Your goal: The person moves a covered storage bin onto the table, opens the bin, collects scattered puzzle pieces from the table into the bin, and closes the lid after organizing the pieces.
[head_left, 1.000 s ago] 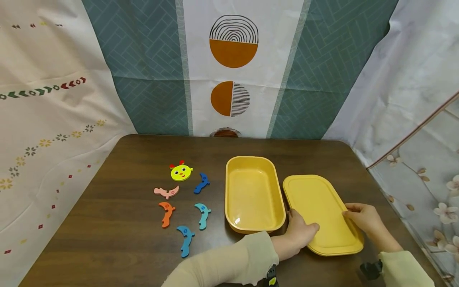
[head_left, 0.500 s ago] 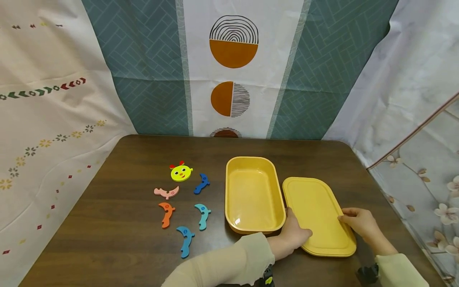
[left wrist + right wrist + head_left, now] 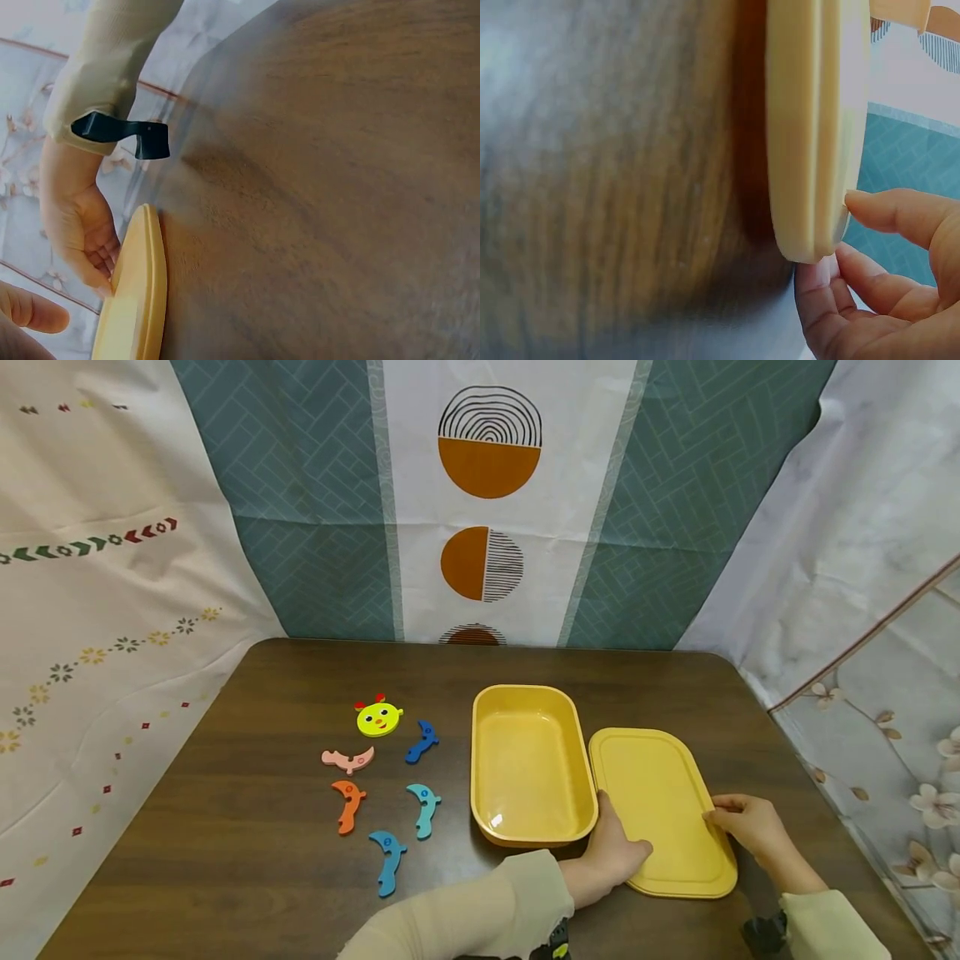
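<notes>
A yellow lid point(image 3: 660, 810) lies on the wooden table, right of a yellow rectangular box point(image 3: 525, 752) whose open top shows no contents. My right hand point(image 3: 750, 831) pinches the lid's right edge, thumb above and fingertips at its underside, as the right wrist view shows. Along the lid's left edge, beside the box, my left hand point(image 3: 603, 852) rests with extended fingers; their tips are partly hidden. Its thumb point(image 3: 41, 313) sticks out over the lid. The lid's near left corner is partly covered by that hand.
Left of the box lie several flat toy pieces: a yellow smiling face point(image 3: 378, 718), a pink piece point(image 3: 348, 762), an orange one point(image 3: 347, 806) and blue ones, including a dark blue piece point(image 3: 422, 743). Patterned cloths hang behind and beside the table point(image 3: 247, 860).
The lid has slid and turned slightly leftward, its near end swinging toward the box's direction. My right hand moved left with it; the left hand shifted a little left.
</notes>
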Tool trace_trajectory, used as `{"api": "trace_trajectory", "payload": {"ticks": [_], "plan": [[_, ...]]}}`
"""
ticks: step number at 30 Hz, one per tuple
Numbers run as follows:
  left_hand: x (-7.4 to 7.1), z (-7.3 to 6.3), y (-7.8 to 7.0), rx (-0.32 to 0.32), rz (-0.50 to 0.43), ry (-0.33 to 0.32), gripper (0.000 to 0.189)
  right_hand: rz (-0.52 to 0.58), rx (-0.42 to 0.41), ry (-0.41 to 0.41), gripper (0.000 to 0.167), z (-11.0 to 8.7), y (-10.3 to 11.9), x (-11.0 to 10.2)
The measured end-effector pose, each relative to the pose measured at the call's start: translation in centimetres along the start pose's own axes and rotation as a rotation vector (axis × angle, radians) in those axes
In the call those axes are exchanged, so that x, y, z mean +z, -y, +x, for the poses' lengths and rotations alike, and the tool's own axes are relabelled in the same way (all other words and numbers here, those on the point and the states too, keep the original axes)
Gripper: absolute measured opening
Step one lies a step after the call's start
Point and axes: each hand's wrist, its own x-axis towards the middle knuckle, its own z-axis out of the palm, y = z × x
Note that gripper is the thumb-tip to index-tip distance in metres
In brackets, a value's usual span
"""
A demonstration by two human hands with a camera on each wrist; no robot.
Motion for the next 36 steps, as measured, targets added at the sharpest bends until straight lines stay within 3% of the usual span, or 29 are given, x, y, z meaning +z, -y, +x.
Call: {"api": "trace_trajectory", "payload": {"ticks": [15, 22, 26, 36], "plan": [[-0.5, 0.2, -0.5, -0.001, -0.054, 0.031, 0.09, 0.01, 0.024, 0.039, 0.053, -0.3, -0.1, -0.2], [-0.9, -0.2, -1.5, 0.048, 0.034, 0.066, 0.086, 0.033, 0.029, 0.039, 0.055, -0.5, 0.0, -0.2], [-1.8, -0.5, -2.4, 0.071, 0.094, 0.088, 0.083, 0.047, 0.038, 0.04, 0.055, -0.4, 0.1, -0.2], [-4.2, -0.8, -4.2, 0.172, 0.143, 0.147, 0.077, 0.037, 0.032, 0.037, 0.055, -0.2, 0.5, -0.5]]}}
